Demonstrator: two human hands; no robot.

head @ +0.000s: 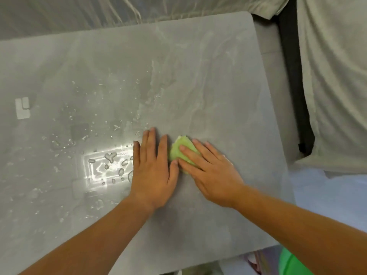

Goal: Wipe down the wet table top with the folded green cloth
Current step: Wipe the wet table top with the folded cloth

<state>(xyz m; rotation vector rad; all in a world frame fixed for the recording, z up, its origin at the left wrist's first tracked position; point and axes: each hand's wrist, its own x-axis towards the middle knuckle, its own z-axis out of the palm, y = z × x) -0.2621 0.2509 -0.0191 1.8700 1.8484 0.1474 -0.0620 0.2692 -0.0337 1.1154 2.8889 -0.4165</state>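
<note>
Both bare forearms come in from the near edge of the surface, grey stone-look top. Landmark: green cloth, folded into a small wad, lying on the surface just right of its centre line, toward the near half.

Right hand lies flat on the cloth, fingers spread and extended, pressing down rather than curled around it; cloth pokes out beyond the fingertips. Left hand is open, palm flat on the surface immediately left of the cloth, thumb touching or nearly touching the cloth edge, can't tell which.

Left of the cloth: water droplets scattered widely, plus a bright glare patch beside the left hand. Beyond and right of the cloth: smeared streaks, few beads. Far right of the cloth, off the surface: pale fabric with a dark strip beside it.
</note>
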